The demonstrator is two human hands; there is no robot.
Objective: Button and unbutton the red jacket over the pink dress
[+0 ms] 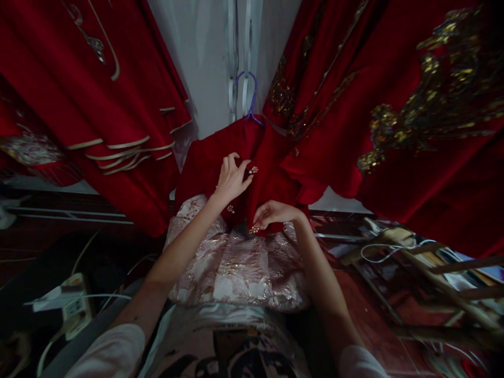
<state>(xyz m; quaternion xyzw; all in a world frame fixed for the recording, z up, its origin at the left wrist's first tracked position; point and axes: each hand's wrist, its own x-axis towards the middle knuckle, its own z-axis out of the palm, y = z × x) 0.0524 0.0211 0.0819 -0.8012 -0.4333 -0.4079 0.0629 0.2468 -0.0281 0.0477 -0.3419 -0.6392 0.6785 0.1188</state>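
Observation:
A dark red jacket (208, 157) hangs in front of me on a blue hanger (252, 97). Below it spreads a pink and gold brocade skirt (236, 268). My left hand (231, 178) rests on the jacket's front, fingers curled, beside a pearl-and-gold button (253, 170). My right hand (271, 214) pinches the red front edge lower down, right at another button (254, 229). A third button (230, 209) shows between my wrists.
Red robes with cream trim (118, 142) hang at left, red robes with gold embroidery (425, 105) at right. A white power strip (73, 304) with cables lies low left. Wooden sticks and cords (413, 252) clutter the glossy surface at right.

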